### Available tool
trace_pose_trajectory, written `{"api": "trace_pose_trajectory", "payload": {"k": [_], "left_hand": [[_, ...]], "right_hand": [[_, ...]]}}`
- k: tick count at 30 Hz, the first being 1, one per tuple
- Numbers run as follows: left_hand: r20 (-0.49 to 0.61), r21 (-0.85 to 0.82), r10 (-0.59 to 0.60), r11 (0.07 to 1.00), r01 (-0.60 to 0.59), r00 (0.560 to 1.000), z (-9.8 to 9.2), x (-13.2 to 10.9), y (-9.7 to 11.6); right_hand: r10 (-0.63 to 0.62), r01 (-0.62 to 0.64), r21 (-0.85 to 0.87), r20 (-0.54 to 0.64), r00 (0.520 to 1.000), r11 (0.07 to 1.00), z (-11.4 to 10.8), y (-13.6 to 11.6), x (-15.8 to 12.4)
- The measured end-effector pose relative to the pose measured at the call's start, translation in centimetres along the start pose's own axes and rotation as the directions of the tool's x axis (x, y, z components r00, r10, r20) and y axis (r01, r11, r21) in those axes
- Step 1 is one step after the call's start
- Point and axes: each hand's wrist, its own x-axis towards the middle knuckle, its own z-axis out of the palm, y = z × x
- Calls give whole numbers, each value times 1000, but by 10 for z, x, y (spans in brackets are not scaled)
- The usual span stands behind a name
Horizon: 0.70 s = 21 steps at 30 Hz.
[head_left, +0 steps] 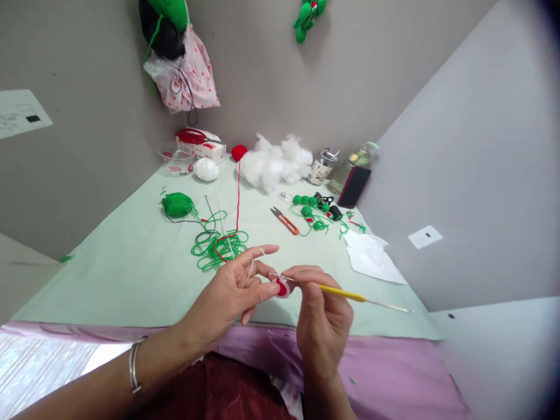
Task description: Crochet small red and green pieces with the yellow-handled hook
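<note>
My left hand (240,286) pinches a small red and white crochet piece (282,287) between thumb and fingertips, its forefinger stretched out with white yarn looped round it. My right hand (321,306) grips a crochet hook (343,293) with a yellow handle. The hook's thin tip lies at the top edge of the crochet piece. White yarn runs back from my left hand to a white yarn ball (205,169). From a red yarn ball (239,153), a red strand leads down toward the left hand. Loose green yarn (214,251) lies tangled just beyond that hand.
Orange thread snips (285,221) lie mid-table near green crocheted pieces (307,211). White stuffing (275,163) sits at the back, beside a pen cup (320,170), a bottle (343,175) and a leaning phone (354,186). A green yarn ball (177,204) lies left; crumpled white paper (371,255) lies right.
</note>
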Motion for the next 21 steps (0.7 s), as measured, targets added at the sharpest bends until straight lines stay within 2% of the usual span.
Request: {"api": "trace_pose_trajectory", "payload": {"k": [5,9,12,16,19,21], "left_hand": [[0,-14,-15,1000,15,1000,-2,-2,1],[-24,-4,8,1000,-8,1000,-2,-1,1],[-53,27,41,999,-40,998,-3,-1,-1],[-106,121,121,987,-108,987,-3,-3,-4],[-110,124,130,986,-116,985,-2,-4,-5],[-66,26,52,998,-51,996,-1,-4,-4]], "right_hand": [[107,-108,127,11,994,986,-2,3,3],[71,-72,78,18,997,994,-2,0,2],[-42,42,-55,12,999,998,-3,-5,0],[-200,233,-248,149,968,940,-6,-6,-4],[-301,368,-386,224,927,846,-7,0,-9],[-380,467,-494,271,884,733,-8,5,-12]]}}
